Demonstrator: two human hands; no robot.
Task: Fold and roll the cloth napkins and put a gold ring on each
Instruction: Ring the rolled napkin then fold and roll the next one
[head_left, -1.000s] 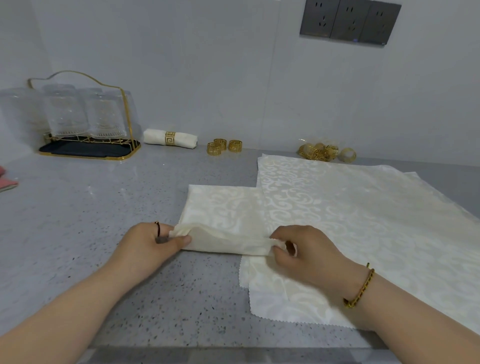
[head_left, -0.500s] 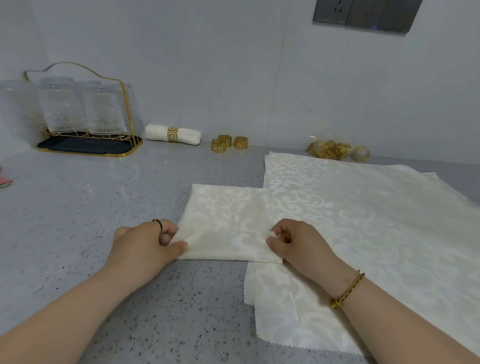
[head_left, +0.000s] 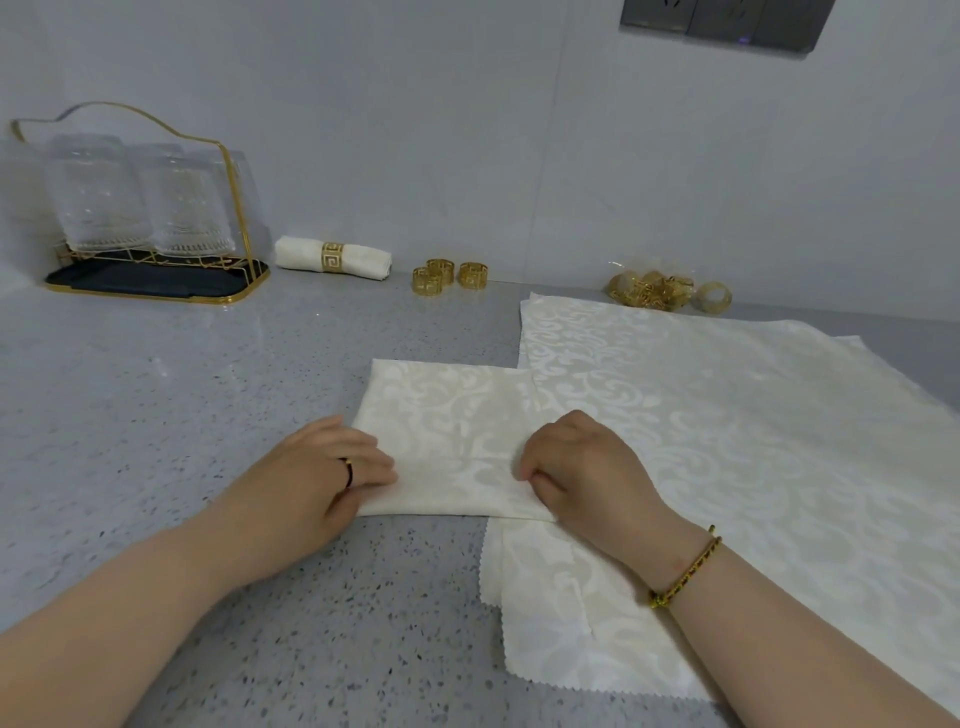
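Two hands meet the folded napkin (head_left: 457, 431) lying between them: left hand (head_left: 322, 478) presses with straight fingers; right hand (head_left: 582, 467) is curled on it, and I cannot tell if it pinches.

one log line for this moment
step: fold | left hand: fingers flat on folded napkin left edge | right hand: curled at its right edge, grip unclear | done: one ringed roll | loose gold rings beside it

Home kitchen: speckled countertop (head_left: 208, 395), glass rack (head_left: 150, 208).
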